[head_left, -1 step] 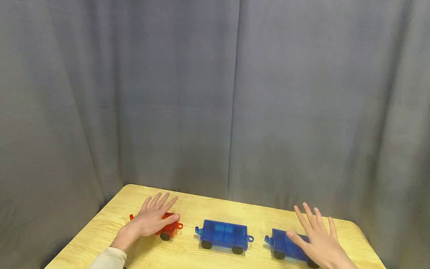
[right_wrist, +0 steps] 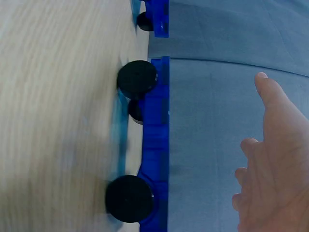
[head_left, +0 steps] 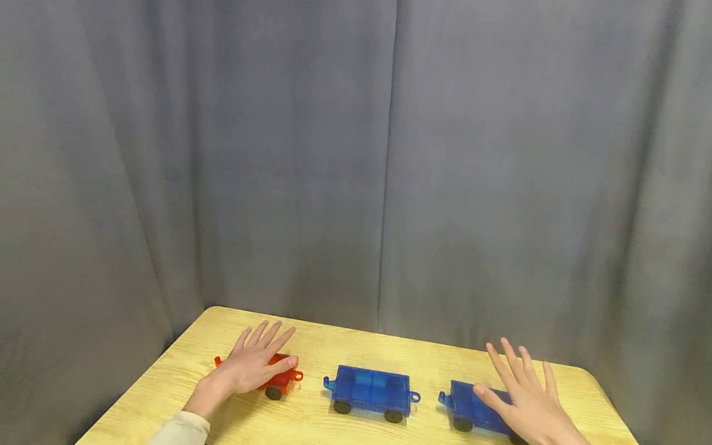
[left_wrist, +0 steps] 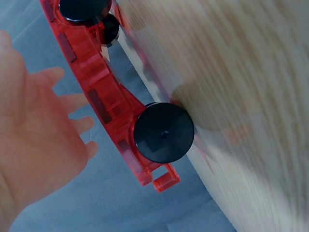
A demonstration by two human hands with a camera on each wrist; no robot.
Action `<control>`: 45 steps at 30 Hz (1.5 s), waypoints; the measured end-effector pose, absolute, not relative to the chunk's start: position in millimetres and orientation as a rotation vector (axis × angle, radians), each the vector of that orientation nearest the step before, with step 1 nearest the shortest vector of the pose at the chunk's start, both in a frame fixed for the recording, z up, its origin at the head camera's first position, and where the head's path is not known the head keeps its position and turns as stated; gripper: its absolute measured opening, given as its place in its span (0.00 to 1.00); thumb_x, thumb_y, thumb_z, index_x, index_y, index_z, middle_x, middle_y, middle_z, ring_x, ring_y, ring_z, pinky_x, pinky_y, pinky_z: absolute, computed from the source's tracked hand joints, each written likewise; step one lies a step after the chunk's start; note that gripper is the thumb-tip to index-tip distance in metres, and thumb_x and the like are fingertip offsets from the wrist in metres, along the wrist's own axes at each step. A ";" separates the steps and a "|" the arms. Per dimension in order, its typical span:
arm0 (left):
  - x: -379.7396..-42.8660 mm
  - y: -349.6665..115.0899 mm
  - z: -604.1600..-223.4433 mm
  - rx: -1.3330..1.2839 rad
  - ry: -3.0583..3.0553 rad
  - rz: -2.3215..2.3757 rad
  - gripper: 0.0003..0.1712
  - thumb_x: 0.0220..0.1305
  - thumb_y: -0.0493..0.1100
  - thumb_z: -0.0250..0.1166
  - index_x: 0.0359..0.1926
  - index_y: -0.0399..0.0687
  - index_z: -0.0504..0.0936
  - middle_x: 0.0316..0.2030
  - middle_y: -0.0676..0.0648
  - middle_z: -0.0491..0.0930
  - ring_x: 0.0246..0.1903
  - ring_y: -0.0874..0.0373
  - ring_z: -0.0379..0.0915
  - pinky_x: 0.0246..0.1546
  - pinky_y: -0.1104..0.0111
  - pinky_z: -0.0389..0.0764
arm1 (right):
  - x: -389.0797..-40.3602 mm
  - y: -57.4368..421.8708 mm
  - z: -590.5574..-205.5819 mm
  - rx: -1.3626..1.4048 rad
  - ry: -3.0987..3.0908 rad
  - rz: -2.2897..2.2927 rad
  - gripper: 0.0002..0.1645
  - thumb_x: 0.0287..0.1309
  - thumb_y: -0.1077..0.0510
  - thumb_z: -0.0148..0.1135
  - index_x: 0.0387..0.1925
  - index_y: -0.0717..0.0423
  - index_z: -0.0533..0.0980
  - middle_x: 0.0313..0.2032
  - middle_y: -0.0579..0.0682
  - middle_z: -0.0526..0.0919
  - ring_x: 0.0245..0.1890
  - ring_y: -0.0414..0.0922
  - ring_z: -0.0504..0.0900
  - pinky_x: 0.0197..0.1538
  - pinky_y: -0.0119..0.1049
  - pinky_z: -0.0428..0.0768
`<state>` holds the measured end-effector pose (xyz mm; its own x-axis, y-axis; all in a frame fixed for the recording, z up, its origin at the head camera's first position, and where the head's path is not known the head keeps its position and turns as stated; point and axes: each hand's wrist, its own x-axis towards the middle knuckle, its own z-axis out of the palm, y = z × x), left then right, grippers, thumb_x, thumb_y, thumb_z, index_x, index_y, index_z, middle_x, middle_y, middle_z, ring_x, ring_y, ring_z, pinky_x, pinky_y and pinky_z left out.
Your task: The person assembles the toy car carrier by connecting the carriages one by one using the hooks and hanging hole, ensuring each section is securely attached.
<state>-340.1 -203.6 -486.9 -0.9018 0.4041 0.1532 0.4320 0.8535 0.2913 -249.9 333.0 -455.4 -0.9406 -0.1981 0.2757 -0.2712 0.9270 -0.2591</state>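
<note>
A red see-through toy train car (head_left: 282,378) with black wheels stands on the table at the left. Over it my left hand (head_left: 253,364) is spread palm down, hiding much of its top; the left wrist view shows a gap between palm and red car (left_wrist: 99,89). In the middle stands a blue toy train car (head_left: 371,390), with a hook at its left end and a ring at its right. Another blue car (head_left: 473,405) is at the right, partly covered by my spread right hand (head_left: 528,398). The right wrist view shows this hand (right_wrist: 275,159) apart from the blue car (right_wrist: 155,125).
The light wood table (head_left: 311,346) has rounded far corners. Behind it and along the left hangs a grey curtain (head_left: 295,185). The three cars stand in a spaced row, with gaps between their couplings.
</note>
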 end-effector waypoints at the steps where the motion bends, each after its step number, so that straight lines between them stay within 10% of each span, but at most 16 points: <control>1: -339.3 -203.8 -487.2 -0.670 -2.950 -0.498 0.46 0.70 0.77 0.44 0.80 0.60 0.58 0.78 0.42 0.51 0.77 0.39 0.37 0.69 0.39 0.34 | -250.2 332.5 -457.0 0.352 -2.846 0.439 0.51 0.70 0.31 0.52 0.83 0.42 0.43 0.79 0.62 0.44 0.75 0.71 0.38 0.63 0.65 0.15; 8: -333.9 -209.3 -478.5 -0.788 -3.025 -0.585 0.49 0.66 0.75 0.54 0.79 0.57 0.60 0.77 0.40 0.54 0.75 0.36 0.42 0.69 0.37 0.39 | -252.9 323.0 -460.9 0.367 -2.820 0.509 0.50 0.70 0.31 0.53 0.82 0.39 0.45 0.79 0.60 0.46 0.74 0.71 0.43 0.66 0.65 0.18; 18: -330.5 -221.5 -482.0 -1.028 -3.018 -0.607 0.55 0.48 0.64 0.79 0.73 0.48 0.69 0.65 0.43 0.71 0.66 0.38 0.62 0.63 0.36 0.55 | -261.9 268.7 -458.8 0.508 -2.785 0.742 0.41 0.67 0.30 0.56 0.72 0.48 0.70 0.67 0.53 0.74 0.65 0.61 0.71 0.61 0.66 0.68; 45: -349.1 -200.4 -471.0 -1.026 -2.992 -0.433 0.50 0.40 0.60 0.82 0.67 0.56 0.76 0.52 0.56 0.77 0.49 0.57 0.71 0.52 0.49 0.70 | -286.9 223.3 -482.1 0.848 -2.984 1.068 0.42 0.66 0.38 0.64 0.70 0.62 0.71 0.72 0.60 0.66 0.65 0.64 0.71 0.58 0.62 0.72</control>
